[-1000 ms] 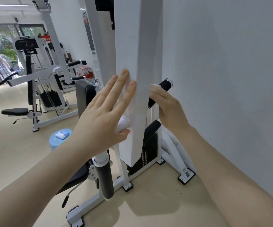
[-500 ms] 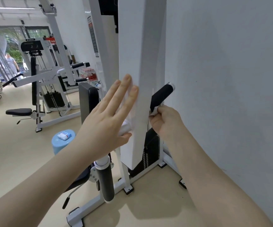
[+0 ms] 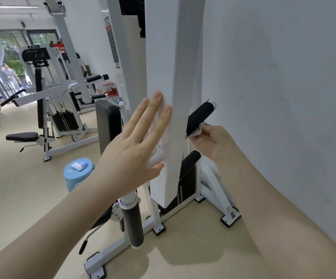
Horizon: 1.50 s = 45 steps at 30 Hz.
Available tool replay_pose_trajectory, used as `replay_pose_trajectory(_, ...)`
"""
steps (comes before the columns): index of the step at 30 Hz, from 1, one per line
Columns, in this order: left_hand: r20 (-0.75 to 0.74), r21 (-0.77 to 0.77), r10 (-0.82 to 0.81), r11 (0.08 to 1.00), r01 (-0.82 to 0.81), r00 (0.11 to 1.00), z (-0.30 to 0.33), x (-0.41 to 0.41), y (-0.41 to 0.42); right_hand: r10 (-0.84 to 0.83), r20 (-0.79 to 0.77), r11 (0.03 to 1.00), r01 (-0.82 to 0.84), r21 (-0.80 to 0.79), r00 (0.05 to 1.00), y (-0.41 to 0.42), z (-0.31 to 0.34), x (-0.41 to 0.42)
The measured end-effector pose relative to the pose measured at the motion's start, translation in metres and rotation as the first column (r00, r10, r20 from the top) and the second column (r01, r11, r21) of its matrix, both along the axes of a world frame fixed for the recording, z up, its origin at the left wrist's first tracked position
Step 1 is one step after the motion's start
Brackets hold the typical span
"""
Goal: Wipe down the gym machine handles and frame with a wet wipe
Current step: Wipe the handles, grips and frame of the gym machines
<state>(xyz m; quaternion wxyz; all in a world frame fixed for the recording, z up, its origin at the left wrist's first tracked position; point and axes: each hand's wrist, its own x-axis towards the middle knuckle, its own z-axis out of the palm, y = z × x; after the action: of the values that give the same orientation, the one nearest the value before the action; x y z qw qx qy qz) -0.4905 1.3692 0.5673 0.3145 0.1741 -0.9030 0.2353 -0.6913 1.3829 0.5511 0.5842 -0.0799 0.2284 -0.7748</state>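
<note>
The gym machine's white upright frame point(image 3: 169, 57) fills the centre. My left hand point(image 3: 131, 156) lies flat against its left face, fingers spread, pressing a white wet wipe point(image 3: 159, 152) onto it, with the thumb under the wipe's bunched end. Behind the frame a black foam handle point(image 3: 200, 115) slants up towards the wall. My right hand point(image 3: 215, 143) is closed on a second crumpled wipe point(image 3: 198, 131) at the lower end of that handle. A shorter black handle point(image 3: 191, 160) sticks out just below.
The white wall point(image 3: 284, 97) stands close on the right. A blue stool point(image 3: 76, 178) carrying a wipe pack point(image 3: 79, 165) is at the left of the machine. A black roller pad point(image 3: 133, 226) and the base feet lie below. Other machines point(image 3: 42, 97) and a person point(image 3: 10, 75) are far left.
My right hand has slid down the black handle from near its tip to its lower end. My left hand stays pressed on the frame at about the same height.
</note>
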Motion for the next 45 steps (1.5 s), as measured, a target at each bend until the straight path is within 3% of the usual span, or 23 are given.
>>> replay_pose_trajectory(5, -0.002, 0.020, 0.003, 1.000, -0.003, 1.000, 0.001, -0.001, 0.002, 0.145, -0.331, 0.989, -0.141, 0.036, 0.932, 0.016, -0.021, 0.020)
replay_pose_trajectory(8, 0.001, 0.012, 0.011, 1.000, -0.011, 1.000, -0.001, -0.003, 0.004, -0.077, -0.491, 0.989, 0.128, 0.072, 0.868, 0.021, -0.022, 0.021)
replay_pose_trajectory(11, -0.001, 0.013, 0.015, 1.000, -0.015, 1.000, -0.001, -0.004, 0.007, -0.218, -0.850, 0.908, 0.419, 0.004, 0.480, 0.019, -0.034, 0.025)
replay_pose_trajectory(13, -0.003, 0.019, 0.013, 1.000, -0.013, 1.000, -0.001, -0.004, 0.009, -0.271, -0.907, 0.859, 0.507, -0.077, 0.323, 0.021, -0.038, 0.025)
replay_pose_trajectory(16, 0.014, 0.028, 0.042, 0.999, -0.042, 0.999, 0.000, -0.003, 0.010, -0.503, -0.862, 0.686, 0.635, -0.356, 0.059, 0.029, -0.026, 0.017)
replay_pose_trajectory(18, 0.028, 0.006, 0.090, 0.996, -0.090, 0.996, 0.000, -0.002, 0.010, -0.558, -0.820, 0.664, 0.525, -0.532, -0.126, 0.025, -0.020, 0.013)
replay_pose_trajectory(20, 0.027, -0.036, 0.129, 0.991, -0.128, 0.991, 0.001, -0.002, 0.009, -0.513, -0.802, 0.763, 0.264, -0.590, -0.306, 0.016, -0.019, 0.017)
replay_pose_trajectory(22, 0.019, -0.055, 0.137, 0.989, -0.135, 0.990, 0.002, -0.001, 0.008, -0.504, -0.675, 0.778, 0.056, -0.626, -0.539, 0.007, -0.020, 0.012)
replay_pose_trajectory(24, 0.016, -0.058, 0.126, 0.990, -0.125, 0.992, 0.002, -0.001, 0.007, -0.496, -0.568, 0.748, 0.009, -0.664, -0.657, -0.003, -0.013, -0.005)
replay_pose_trajectory(26, 0.020, -0.052, 0.118, 0.992, -0.117, 0.993, 0.003, 0.000, 0.006, -0.418, -0.579, 0.743, 0.103, -0.661, -0.699, -0.012, -0.006, -0.027)
replay_pose_trajectory(29, 0.018, -0.051, 0.106, 0.993, -0.105, 0.994, 0.003, 0.000, 0.006, -0.333, -0.689, 0.765, 0.243, -0.597, -0.644, -0.015, -0.003, -0.026)
replay_pose_trajectory(33, 0.004, -0.047, 0.089, 0.995, -0.089, 0.996, 0.002, -0.001, 0.008, -0.435, -0.617, 0.830, -0.026, -0.557, -0.656, 0.000, -0.010, -0.007)
replay_pose_trajectory(35, 0.008, -0.052, 0.092, 0.995, -0.091, 0.996, 0.003, -0.001, 0.008, -0.438, -0.627, 0.834, -0.032, -0.550, -0.644, -0.007, -0.006, -0.023)
replay_pose_trajectory(38, 0.023, -0.043, 0.084, 0.996, -0.082, 0.996, 0.004, -0.001, 0.008, -0.451, -0.749, 0.778, 0.199, -0.596, -0.485, -0.017, -0.006, -0.037)
replay_pose_trajectory(39, 0.027, -0.037, 0.084, 0.996, -0.082, 0.996, 0.004, 0.000, 0.008, -0.462, -0.752, 0.763, 0.223, -0.607, -0.470, -0.016, -0.008, -0.028)
replay_pose_trajectory(42, 0.029, -0.032, 0.090, 0.995, -0.089, 0.996, 0.003, 0.001, 0.007, -0.497, -0.703, 0.803, 0.037, -0.594, -0.508, -0.006, -0.016, -0.004)
replay_pose_trajectory(45, 0.050, -0.020, 0.094, 0.995, -0.093, 0.994, 0.005, 0.001, 0.007, -0.445, -0.716, 0.875, -0.090, -0.475, -0.539, -0.005, 0.001, -0.012)
